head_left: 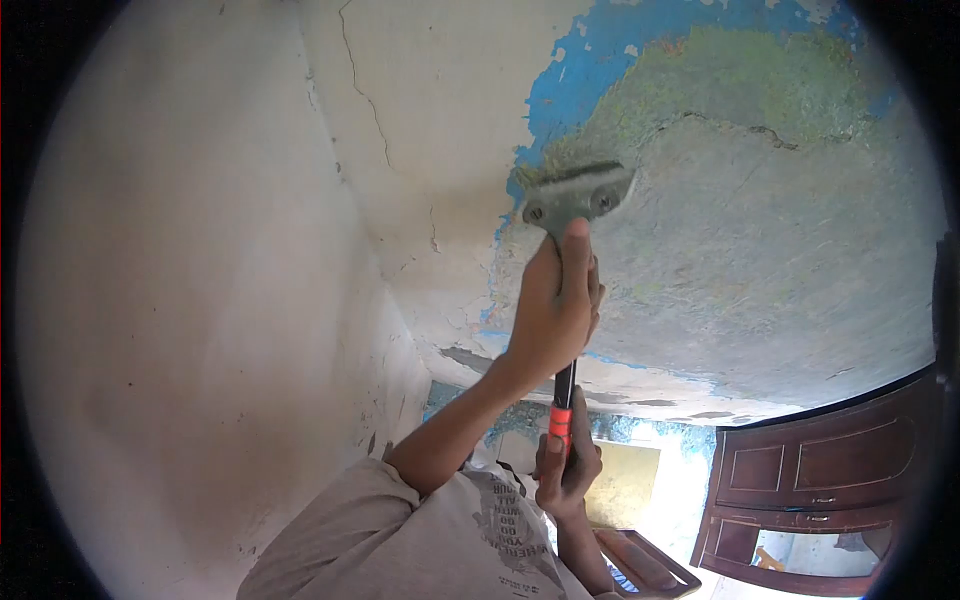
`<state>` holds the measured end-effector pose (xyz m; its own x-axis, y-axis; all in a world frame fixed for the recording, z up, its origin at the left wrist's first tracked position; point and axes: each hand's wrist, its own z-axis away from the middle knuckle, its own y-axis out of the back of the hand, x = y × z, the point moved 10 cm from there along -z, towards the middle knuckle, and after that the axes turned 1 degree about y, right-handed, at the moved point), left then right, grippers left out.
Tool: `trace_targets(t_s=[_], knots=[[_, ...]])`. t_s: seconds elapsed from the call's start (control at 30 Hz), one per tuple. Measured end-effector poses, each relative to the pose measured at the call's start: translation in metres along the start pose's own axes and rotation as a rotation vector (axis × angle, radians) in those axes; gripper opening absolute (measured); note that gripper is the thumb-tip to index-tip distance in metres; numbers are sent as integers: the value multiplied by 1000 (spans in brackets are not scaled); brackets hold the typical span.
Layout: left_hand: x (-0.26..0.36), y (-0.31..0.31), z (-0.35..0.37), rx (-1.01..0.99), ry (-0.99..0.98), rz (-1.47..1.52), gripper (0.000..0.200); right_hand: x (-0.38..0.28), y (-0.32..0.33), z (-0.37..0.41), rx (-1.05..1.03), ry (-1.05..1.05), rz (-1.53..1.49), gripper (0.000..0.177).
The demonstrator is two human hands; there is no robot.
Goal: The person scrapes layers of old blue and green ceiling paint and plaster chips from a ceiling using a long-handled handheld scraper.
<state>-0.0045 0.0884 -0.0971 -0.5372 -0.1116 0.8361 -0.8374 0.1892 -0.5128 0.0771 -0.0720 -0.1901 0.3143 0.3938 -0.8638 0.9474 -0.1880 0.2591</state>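
Note:
A long-handled paint scraper (pixel 572 205) has a wide grey metal head with two screws, a black shaft and a red grip. Its blade lies at a peeling painted surface (pixel 700 240), along the border between blue paint (pixel 565 85) and bare grey plaster. Just below the head, my left hand (pixel 555 300) is wrapped around the neck, thumb pointing up toward the blade. Lower down, my right hand (pixel 570 465) is closed round the red grip, with one finger stretched along the shaft. A greenish patch (pixel 740 85) shows above the grey plaster.
To the left, an off-white wall (pixel 200 250) meets the peeling surface at a cracked corner. A dark brown wooden cabinet (pixel 810 465) with a mirror stands at lower right. Near the bottom are a brown-framed object (pixel 650 565) and a bright opening.

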Motion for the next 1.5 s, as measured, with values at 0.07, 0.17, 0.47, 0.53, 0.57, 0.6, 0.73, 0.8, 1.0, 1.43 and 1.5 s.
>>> trace_targets(t_s=[0.07, 0.17, 0.47, 0.53, 0.57, 0.6, 0.73, 0.8, 1.0, 1.43, 1.5], knots=[[-1, 0, -2, -1, -37, -23, 49, 1, -2, -4, 5, -31, -16, 63], [10, 0, -3, -16, 3, 24, 48, -1, -4, -2, 10, -63, -16, 64], [10, -8, -4, -54, -8, 7, 48, -2, 1, -5, 25, -81, -11, 67], [10, -7, -1, -41, 11, 17, 48, 0, 2, -5, 20, -113, -26, 67], [6, -9, 0, -43, 4, 18, 48, -1, 2, -2, 24, -107, -32, 67], [5, -10, -1, -50, -6, 20, 48, 0, 4, 1, 31, -95, -37, 66], [9, -12, -3, -60, -46, -4, 49, -6, 4, -6, 32, -92, -50, 66], [15, -11, -5, -54, -34, 1, 50, -8, 4, -8, 24, -81, -58, 65], [6, -12, -6, -35, -33, -16, 49, -4, 6, -8, 26, -68, -69, 62], [15, -12, -6, -32, -24, 19, 48, -8, 5, -5, 21, -56, -17, 61], [13, -13, -4, -19, -18, 21, 49, -7, 6, -1, 22, -50, -29, 62]])
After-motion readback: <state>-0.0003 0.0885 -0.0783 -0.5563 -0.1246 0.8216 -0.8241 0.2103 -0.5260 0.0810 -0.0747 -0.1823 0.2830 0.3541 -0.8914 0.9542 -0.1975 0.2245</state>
